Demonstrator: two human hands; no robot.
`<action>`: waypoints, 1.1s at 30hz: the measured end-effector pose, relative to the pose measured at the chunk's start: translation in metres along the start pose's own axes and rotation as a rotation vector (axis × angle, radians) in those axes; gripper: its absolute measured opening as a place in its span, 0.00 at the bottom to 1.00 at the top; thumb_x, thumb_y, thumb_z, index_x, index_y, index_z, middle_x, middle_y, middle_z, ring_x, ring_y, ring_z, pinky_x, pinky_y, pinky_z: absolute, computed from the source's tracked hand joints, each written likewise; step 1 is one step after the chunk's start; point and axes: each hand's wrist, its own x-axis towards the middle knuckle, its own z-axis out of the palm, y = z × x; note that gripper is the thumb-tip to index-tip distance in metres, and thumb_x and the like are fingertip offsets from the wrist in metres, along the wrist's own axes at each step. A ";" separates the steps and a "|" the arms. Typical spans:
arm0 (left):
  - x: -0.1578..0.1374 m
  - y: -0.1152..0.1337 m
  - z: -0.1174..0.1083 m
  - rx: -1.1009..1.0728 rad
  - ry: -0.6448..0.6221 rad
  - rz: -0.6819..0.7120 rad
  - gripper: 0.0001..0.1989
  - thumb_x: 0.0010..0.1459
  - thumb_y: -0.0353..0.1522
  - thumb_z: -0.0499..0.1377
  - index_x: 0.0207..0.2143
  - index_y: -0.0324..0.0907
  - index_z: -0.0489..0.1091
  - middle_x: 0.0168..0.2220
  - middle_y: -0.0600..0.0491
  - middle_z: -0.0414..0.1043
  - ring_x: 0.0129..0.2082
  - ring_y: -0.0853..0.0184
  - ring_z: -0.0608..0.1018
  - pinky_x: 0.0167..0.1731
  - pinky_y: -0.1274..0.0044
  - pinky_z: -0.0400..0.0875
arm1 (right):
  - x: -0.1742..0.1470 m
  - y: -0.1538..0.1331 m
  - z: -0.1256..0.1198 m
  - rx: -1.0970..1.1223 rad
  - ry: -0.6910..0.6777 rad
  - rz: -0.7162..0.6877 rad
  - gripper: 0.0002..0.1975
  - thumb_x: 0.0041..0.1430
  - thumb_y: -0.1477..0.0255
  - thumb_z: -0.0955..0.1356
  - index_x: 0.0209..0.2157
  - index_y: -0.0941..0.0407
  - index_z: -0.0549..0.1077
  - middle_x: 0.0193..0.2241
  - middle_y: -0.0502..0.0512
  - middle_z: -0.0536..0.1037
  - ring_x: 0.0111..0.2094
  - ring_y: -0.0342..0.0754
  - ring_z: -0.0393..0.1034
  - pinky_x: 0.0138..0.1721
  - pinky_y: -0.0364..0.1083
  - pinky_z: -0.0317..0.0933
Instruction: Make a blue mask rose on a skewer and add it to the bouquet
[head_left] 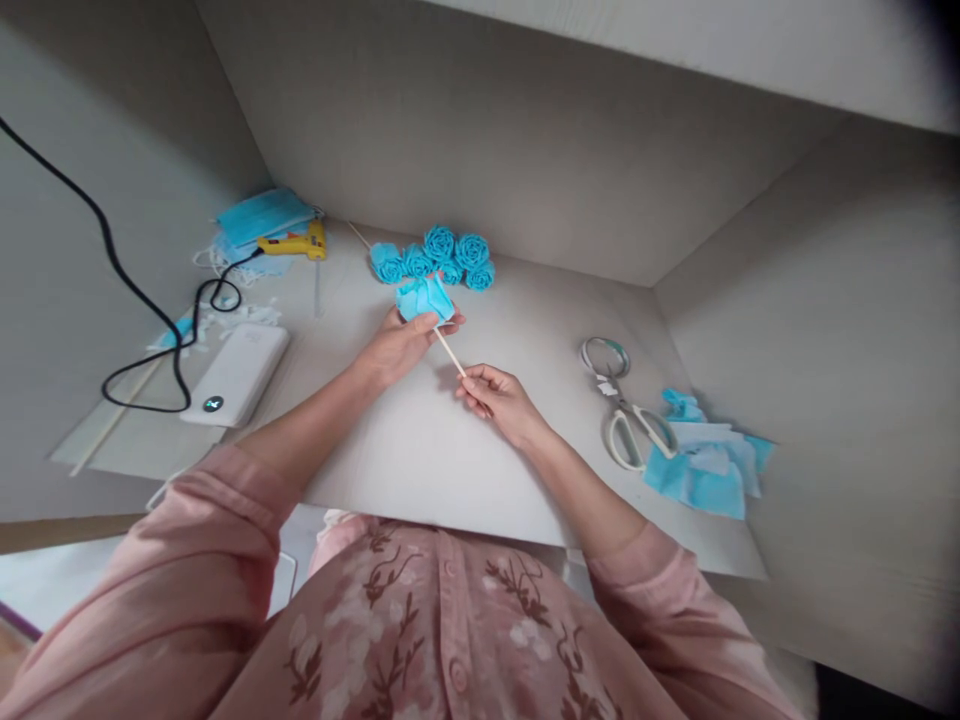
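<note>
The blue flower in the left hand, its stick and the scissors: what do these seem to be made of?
Blue flower: thin, matte fabric, perhaps nonwoven, judging by its soft folded layers. Stick: probably wood, from its pale, dull tan colour. Scissors: grey blades look metal; smooth off-white handles are likely plastic.

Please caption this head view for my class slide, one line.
Left hand holds a blue flower while the right hand grips its thin stick.
</note>
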 end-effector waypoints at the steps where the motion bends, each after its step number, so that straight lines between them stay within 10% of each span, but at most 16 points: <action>1: 0.001 -0.001 0.000 0.014 0.031 0.012 0.28 0.46 0.37 0.78 0.49 0.46 0.75 0.37 0.56 0.79 0.41 0.65 0.81 0.52 0.68 0.73 | 0.000 0.000 0.000 -0.006 0.000 0.000 0.24 0.46 0.52 0.80 0.35 0.56 0.78 0.26 0.49 0.80 0.21 0.38 0.59 0.21 0.42 0.49; 7: 0.001 -0.001 0.003 0.049 0.045 0.052 0.30 0.45 0.37 0.78 0.51 0.48 0.74 0.34 0.59 0.77 0.36 0.68 0.79 0.50 0.70 0.74 | 0.000 0.002 -0.001 -0.022 -0.001 0.006 0.23 0.48 0.53 0.79 0.37 0.56 0.78 0.27 0.50 0.80 0.22 0.38 0.61 0.22 0.42 0.51; 17: -0.002 0.001 0.002 0.017 -0.144 -0.062 0.47 0.37 0.45 0.81 0.60 0.53 0.69 0.61 0.47 0.72 0.60 0.51 0.76 0.52 0.64 0.73 | 0.004 0.003 -0.006 0.035 0.039 -0.033 0.24 0.47 0.51 0.79 0.36 0.55 0.78 0.28 0.50 0.78 0.24 0.39 0.62 0.23 0.42 0.51; 33: -0.002 0.015 0.011 0.101 -0.028 0.083 0.45 0.41 0.42 0.80 0.62 0.50 0.69 0.34 0.56 0.77 0.41 0.61 0.81 0.52 0.64 0.75 | 0.002 0.003 -0.005 -0.038 -0.005 -0.038 0.22 0.51 0.52 0.78 0.37 0.55 0.81 0.27 0.51 0.78 0.23 0.39 0.61 0.24 0.43 0.52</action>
